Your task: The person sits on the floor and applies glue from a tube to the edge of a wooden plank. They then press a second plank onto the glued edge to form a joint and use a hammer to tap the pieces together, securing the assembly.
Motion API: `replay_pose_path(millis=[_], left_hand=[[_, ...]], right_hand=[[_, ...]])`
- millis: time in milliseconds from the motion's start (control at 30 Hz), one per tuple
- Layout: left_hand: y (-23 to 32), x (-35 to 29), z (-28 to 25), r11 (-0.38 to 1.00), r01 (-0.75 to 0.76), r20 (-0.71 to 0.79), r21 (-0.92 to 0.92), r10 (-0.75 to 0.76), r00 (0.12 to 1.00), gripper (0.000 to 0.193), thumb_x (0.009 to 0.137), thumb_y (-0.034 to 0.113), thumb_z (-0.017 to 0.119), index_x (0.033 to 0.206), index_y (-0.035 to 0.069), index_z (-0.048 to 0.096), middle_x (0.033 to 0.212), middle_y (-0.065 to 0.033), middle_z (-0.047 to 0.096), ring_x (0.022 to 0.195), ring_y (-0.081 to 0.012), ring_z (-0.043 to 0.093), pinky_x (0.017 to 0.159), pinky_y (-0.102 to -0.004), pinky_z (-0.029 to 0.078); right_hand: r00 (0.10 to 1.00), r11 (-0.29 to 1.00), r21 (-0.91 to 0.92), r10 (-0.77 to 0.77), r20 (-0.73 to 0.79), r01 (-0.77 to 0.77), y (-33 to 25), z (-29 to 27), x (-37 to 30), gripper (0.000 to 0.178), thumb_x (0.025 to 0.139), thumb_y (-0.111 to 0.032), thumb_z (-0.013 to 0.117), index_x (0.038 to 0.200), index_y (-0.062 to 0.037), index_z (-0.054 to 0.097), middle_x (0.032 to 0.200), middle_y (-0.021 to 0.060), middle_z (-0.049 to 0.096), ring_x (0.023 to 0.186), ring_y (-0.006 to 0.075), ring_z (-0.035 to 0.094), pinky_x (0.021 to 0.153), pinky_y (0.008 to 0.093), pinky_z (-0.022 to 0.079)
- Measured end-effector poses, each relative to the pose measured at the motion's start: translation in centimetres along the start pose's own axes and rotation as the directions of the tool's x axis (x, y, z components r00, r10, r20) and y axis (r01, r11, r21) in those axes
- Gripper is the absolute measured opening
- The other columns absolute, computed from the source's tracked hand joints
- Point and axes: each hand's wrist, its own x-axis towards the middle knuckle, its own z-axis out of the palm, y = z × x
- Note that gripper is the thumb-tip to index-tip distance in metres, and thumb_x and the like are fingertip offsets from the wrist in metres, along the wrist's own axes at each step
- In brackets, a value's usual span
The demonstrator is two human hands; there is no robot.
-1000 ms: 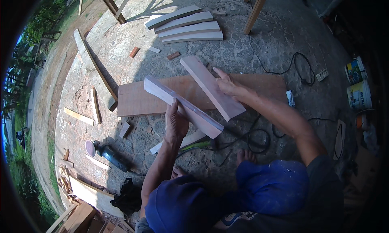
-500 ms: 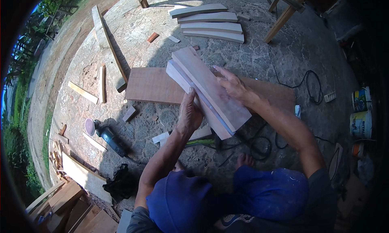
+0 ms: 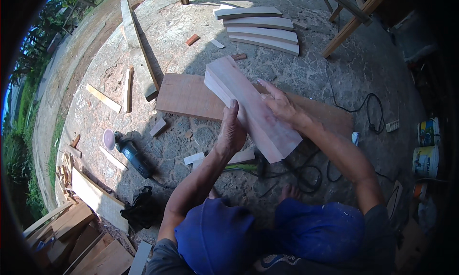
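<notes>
Two boards (image 3: 253, 103), pale pinkish wood sawn smooth and flat-faced, lay face to face, slanting in the air above one broad brown plank (image 3: 184, 93) with a rougher grain. The left hand (image 3: 233, 129) was closed round their left edge, thumb up along the side, its other fingers hidden beneath. The right hand (image 3: 283, 107) grasped the right edge, one finger stretched out straight and the others bent; how firmly it pressed, I could not tell

Under everything spread cracked, pitted concrete (image 3: 181, 146). Beyond the plank were at least four pale, gently curved slats (image 3: 260, 24), fanned and overlapping, and two small reddish chips (image 3: 192, 39). To the left lay one long beam (image 3: 138, 50) and two thin straight strips (image 3: 103, 98). Nearer sat one sander (image 3: 133, 155), dark-bodied with a round pinkish pad, beside one crumpled black bag (image 3: 141, 208). Black cable (image 3: 306, 179) looped loosely near one bare foot (image 3: 290, 192). Two plastic buckets (image 3: 425, 160) stood at the right
</notes>
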Motion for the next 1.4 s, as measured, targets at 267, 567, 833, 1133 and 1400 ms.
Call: replay_pose_path(millis=[267,567,833,1133,1400], left_hand=[[1.4,0.4,1.3,0.921,0.139,-0.207,0.364,-0.066,0.976,0.068,0.094,0.039,0.069,0.141,0.002,0.037,0.132,-0.0145,0.055,0.122,-0.0301,0.056,0.101,-0.0468,0.048],[0.9,1.5,-0.6,0.989,-0.004,-0.356,0.148,0.057,0.933,0.066,0.091,0.033,0.073,0.141,0.005,0.04,0.143,-0.0136,0.046,0.136,-0.0317,0.045,0.111,-0.0525,0.04],[-0.8,1.7,-0.4,0.998,-0.021,-0.373,0.062,0.043,0.927,0.069,0.089,0.038,0.077,0.139,0.007,0.042,0.149,-0.0139,0.038,0.138,-0.0325,0.041,0.115,-0.0493,0.037],[0.6,1.2,-1.7,0.982,0.125,-0.279,0.142,-0.082,0.957,0.06,0.091,0.038,0.076,0.133,0.008,0.046,0.15,-0.0212,0.037,0.142,-0.0364,0.038,0.117,-0.0463,0.037],[2.6,-0.9,-1.2,0.87,0.336,-0.322,0.361,-0.222,0.92,0.068,0.093,0.053,0.069,0.137,0.006,0.047,0.121,-0.0192,0.065,0.106,-0.032,0.067,0.086,-0.0387,0.054]], right_hand=[[0.999,0.981,-0.192,0.001,-0.032,-0.007,-1.0,-0.3,0.3,0.064,0.098,-0.019,0.054,0.155,-0.0017,0.031,0.141,0.0237,0.055,0.122,0.0273,0.061,0.105,0.0389,0.046],[0.973,0.815,-0.544,-0.229,0.016,0.2,1.1,-6.6,-4.3,0.101,0.084,-0.05,0.076,0.161,-0.014,0.021,0.156,0.0239,0.035,0.141,0.0398,0.04,0.116,0.0453,0.038],[0.97,0.816,-0.553,-0.235,-0.056,0.166,2.7,-5.0,-7.0,0.1,0.076,-0.044,0.083,0.155,-0.0167,0.029,0.157,0.0226,0.031,0.142,0.0435,0.037,0.116,0.0495,0.038],[0.928,0.771,-0.587,-0.363,-0.088,0.246,5.8,-6.0,-5.7,0.053,0.086,-0.023,0.075,0.133,-0.0152,0.054,0.115,0.0186,0.066,0.103,0.0389,0.067,0.089,0.0477,0.054],[0.859,0.667,-0.665,-0.507,-0.077,0.334,6.4,-5.0,-6.9,0.048,0.089,-0.017,0.071,0.135,-0.0226,0.059,0.098,0.0114,0.064,0.089,0.0348,0.067,0.079,0.0439,0.056]])
